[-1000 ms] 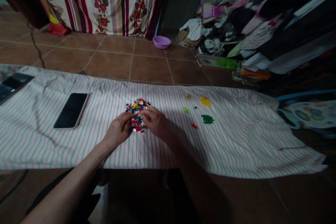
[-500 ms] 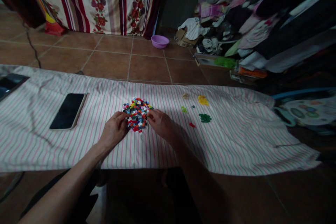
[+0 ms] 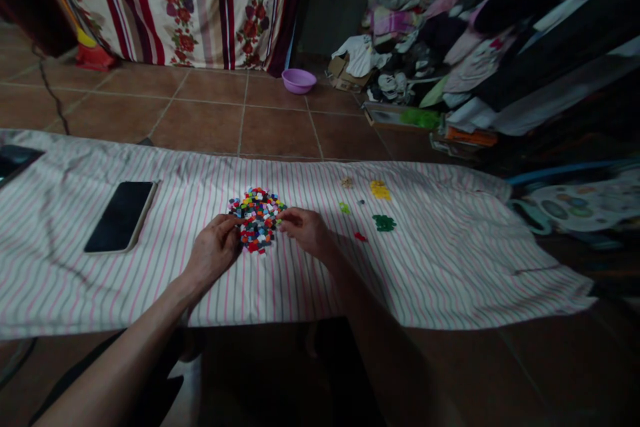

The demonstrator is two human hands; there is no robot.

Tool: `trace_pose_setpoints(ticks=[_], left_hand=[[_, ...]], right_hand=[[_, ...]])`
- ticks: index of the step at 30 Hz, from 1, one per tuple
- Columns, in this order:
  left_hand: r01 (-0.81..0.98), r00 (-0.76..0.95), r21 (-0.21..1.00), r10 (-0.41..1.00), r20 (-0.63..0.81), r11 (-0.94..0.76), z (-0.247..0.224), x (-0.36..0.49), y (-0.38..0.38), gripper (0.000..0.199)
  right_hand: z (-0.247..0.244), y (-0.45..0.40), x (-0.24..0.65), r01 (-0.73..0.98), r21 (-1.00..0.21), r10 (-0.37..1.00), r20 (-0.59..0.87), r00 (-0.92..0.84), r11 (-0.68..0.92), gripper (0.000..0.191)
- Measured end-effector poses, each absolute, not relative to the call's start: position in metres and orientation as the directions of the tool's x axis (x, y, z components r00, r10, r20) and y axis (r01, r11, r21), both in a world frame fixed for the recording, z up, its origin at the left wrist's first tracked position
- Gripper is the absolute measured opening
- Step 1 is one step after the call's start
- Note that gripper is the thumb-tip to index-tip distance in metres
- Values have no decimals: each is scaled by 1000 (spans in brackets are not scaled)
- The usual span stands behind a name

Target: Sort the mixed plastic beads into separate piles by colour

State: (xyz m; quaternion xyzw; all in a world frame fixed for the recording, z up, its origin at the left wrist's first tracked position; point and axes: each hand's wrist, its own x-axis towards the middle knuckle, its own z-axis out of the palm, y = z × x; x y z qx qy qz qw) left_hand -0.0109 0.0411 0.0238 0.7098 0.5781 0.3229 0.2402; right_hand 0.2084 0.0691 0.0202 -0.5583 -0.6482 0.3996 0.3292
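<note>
A pile of small mixed-colour pieces (image 3: 257, 217) lies on the striped cloth (image 3: 300, 287). My left hand (image 3: 217, 240) rests at the pile's left edge, fingers bent together and touching it. At the right edge, the thumb and forefinger of my right hand (image 3: 305, 230) are pinched on something tiny, seemingly a light green piece. Separate small groups lie to the right: yellow (image 3: 380, 189), dark green (image 3: 384, 223), light green (image 3: 345, 207), beige (image 3: 347, 183), red (image 3: 361, 237), and one grey piece (image 3: 361, 202).
A phone (image 3: 121, 217) lies left of the pile, with another dark device (image 3: 17, 160) at the far left edge. Beyond the cloth, a purple basin (image 3: 299, 81) stands on the tiled floor. Clothes (image 3: 400, 27) are heaped at the back right.
My right hand has drawn back slightly from the pile, with a light green speck now at its fingertips. My left hand stays at the pile. The view has shifted a little.
</note>
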Motion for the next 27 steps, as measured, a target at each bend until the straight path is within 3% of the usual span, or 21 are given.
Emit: trace_pose_setpoints(ticks=[13,22,27], left_hand=[[717,109,665,976,190,-209,21,-10,42,33],[729,109,656,979,172,-196,22,-9,41,35],[738,102,646,979,178,-194,21,-9,41,35]], right_hand=[[23,67,235,587,-798,991,97,-96,135,13],[30,71,280,767,-632,974,220,46,107,18],[31,70,309,885,-466,945,297,140,15,20]])
